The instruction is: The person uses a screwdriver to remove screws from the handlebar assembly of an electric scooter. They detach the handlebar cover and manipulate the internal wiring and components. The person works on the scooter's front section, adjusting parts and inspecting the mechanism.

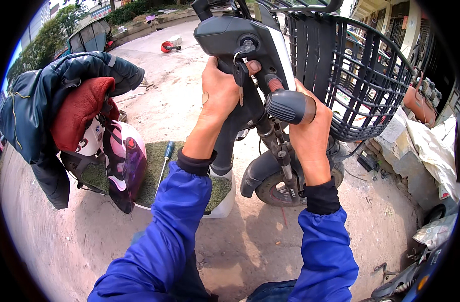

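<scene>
An electric scooter's dark grey front panel (225,35) with a white side edge is in front of me. A key (247,44) sits in its lock, with a ring and fob hanging below. My left hand (222,88) holds the panel's lower left part, thumb pressed under the lock and other fingers mostly hidden behind. My right hand (315,133) grips the panel's right edge, its fingers largely hidden. In front of that palm juts a dark ribbed, round-ended handle-like part (289,106) with a reddish-brown ribbed neck.
A black basket (360,75) stands right of the panel, above the front wheel (277,189). A screwdriver (164,162) lies on the green footboard mat (152,151). At left are a pink-and-white helmet (123,161) and a dark jacket (33,110). Rubble (406,156) lines the right.
</scene>
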The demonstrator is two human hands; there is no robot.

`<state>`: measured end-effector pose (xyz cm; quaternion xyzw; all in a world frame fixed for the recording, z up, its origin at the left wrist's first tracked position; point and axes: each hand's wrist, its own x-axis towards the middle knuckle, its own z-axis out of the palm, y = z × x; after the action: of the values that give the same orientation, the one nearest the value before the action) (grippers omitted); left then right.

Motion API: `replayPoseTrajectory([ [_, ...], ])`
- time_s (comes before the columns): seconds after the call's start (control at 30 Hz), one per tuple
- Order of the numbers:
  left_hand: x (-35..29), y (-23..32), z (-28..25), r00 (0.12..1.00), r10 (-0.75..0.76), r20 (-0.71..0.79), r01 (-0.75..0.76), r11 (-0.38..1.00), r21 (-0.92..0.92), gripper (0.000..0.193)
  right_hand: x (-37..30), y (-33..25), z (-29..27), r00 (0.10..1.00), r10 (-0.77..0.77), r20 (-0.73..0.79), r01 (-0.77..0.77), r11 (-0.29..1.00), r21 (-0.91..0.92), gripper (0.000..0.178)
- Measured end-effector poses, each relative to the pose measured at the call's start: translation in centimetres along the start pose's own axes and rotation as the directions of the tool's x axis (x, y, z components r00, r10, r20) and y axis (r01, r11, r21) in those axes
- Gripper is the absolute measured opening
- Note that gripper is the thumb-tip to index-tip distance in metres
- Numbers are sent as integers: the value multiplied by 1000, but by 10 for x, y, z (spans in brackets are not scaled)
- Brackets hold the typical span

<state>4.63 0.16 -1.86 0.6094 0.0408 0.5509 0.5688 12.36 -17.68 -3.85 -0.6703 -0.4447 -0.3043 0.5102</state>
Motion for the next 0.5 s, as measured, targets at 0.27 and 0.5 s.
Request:
replayPoseTrajectory([
  [0.27, 1, -1, -3, 1000, -6, -14, 7, 995, 102, 74, 8, -7, -8, 994, 44, 102, -50, 997, 62, 49],
  [0.5, 4, -6, -7, 999, -11, 37, 6, 990, 140, 78, 7, -10, -18, 984, 21, 177, -13, 999, -48, 42],
])
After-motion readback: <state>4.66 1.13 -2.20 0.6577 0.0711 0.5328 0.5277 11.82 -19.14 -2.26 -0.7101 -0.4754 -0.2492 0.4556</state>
